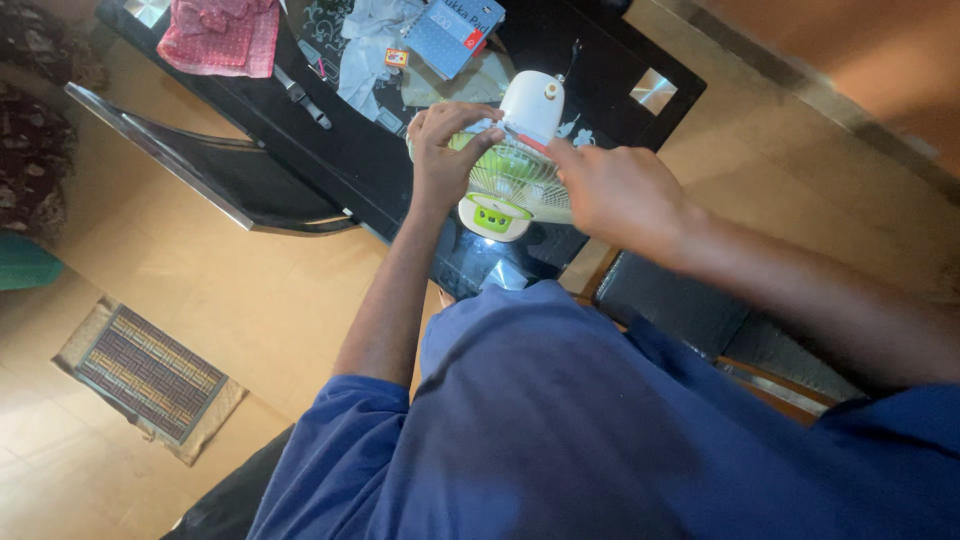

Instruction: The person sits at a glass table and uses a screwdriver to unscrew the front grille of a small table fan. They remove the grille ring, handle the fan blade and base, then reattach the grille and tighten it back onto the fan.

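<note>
A small white table fan [520,170] with a wire grille and green trim lies on the black glass table [340,150]. My left hand [447,150] grips the fan's rim at its left side, fingers curled over the grille. My right hand [615,195] is at the fan's right side, its index finger stretched toward a thin red-tipped tool or rod by the white motor housing [535,100]; I cannot tell whether it holds that tool. My blue shirt fills the lower part of the view.
On the table behind the fan lie a blue notepad [455,30], a white cloth [375,50], a red patterned cloth [222,35] and a small dark tool [300,95]. A dark chair [220,170] stands at the left. A woven mat [150,375] lies on the tiled floor.
</note>
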`<state>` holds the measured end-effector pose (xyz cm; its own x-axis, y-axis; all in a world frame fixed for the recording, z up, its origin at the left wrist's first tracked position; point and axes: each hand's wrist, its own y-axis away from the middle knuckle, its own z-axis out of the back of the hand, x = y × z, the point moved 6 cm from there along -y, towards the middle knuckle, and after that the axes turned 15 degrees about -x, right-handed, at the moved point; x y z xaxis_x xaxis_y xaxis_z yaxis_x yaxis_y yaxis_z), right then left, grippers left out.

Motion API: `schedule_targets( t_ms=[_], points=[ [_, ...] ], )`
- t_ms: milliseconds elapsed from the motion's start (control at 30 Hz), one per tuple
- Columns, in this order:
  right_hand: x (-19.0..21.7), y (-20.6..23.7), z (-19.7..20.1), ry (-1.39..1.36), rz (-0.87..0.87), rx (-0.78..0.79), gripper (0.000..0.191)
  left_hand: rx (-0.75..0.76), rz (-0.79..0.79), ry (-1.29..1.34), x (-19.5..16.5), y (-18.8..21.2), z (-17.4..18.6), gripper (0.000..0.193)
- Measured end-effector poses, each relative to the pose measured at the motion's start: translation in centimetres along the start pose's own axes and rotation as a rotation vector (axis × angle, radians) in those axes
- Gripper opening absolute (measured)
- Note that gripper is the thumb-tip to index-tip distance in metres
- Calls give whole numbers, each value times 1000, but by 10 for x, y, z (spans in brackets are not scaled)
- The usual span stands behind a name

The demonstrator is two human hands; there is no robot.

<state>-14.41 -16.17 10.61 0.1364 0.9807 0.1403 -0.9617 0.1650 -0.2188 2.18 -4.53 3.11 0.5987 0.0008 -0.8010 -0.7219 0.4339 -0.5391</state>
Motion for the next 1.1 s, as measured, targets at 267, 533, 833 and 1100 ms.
schedule_targets(
  t_ms=[267, 533, 833, 1100],
  points=[
    [-45, -15, -21, -731, -399, 196, 39, 8, -12, -5, 0, 2, 1, 22],
    [-57, -12, -28, -714, -490, 360, 44, 11, -2, -8, -3, 4, 2, 22],
    [-20, -6, 13, -26, 137, -96, 45, 8, 11, -8, 0, 2, 1, 20],
    [-56, -3, -36, -1155, -903, 520, 42, 6, 18, -1, -2, 1, -1, 22]
  ],
)
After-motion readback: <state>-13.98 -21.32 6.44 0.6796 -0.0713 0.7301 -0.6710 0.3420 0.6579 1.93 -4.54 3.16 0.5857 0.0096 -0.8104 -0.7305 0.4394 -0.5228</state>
